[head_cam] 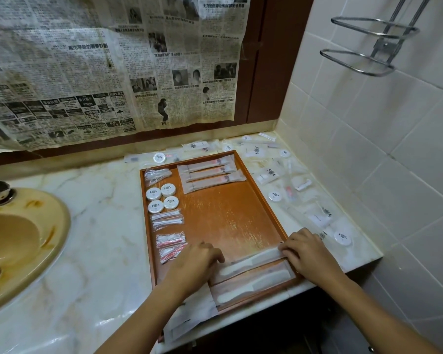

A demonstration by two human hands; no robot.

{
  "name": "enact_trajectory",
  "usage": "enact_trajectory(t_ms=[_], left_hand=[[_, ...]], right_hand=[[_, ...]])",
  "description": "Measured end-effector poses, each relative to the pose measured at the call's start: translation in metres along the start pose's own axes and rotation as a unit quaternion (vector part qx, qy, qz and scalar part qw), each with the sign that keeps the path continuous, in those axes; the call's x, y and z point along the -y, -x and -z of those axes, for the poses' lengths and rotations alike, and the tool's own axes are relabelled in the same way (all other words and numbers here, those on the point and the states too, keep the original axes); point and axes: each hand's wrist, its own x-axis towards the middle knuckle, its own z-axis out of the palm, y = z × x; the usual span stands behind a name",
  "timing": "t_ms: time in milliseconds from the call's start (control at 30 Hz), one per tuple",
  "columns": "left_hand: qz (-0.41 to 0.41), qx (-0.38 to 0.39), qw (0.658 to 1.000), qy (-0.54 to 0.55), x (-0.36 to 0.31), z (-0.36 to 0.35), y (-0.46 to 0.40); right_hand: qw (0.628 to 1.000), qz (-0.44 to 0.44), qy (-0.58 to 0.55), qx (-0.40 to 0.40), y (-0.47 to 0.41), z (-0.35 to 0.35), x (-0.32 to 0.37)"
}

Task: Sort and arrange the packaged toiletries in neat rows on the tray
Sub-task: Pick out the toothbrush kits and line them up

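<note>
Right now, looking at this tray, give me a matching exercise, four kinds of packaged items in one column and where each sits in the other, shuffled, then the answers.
Things:
1. round white tins
2. long toothbrush packets
3. packaged combs
4. loose packets

Places:
A. near edge of the tray, under the left hand and right hand
B. countertop, right of the tray
C. left column of the tray, in a two-by-two block
D. far end of the tray, three stacked in a row

Pairs: 1-C, 2-D, 3-A, 4-B
</note>
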Motion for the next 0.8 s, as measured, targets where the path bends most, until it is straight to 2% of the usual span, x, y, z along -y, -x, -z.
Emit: enact_trajectory(t_ms=[500, 633, 800], left_hand=[[0.030, 0.028, 0.999, -0.011, 0.000, -0.010, -0.004], [0.028, 0.059, 0.998, -0.006, -0.009, -0.007, -0.004], [0.025, 0.088, 0.994, -0.055, -0.017, -0.009, -0.006]], right_hand=[[1.000, -0.011, -0.001, 0.023, -0.002, -0.006, 0.005], [0.998, 0.001, -0.009, 0.064, 0.001, 0.000, 0.008], [0.995, 0.003, -0.006, 0.102, 0.003, 0.000, 0.012]])
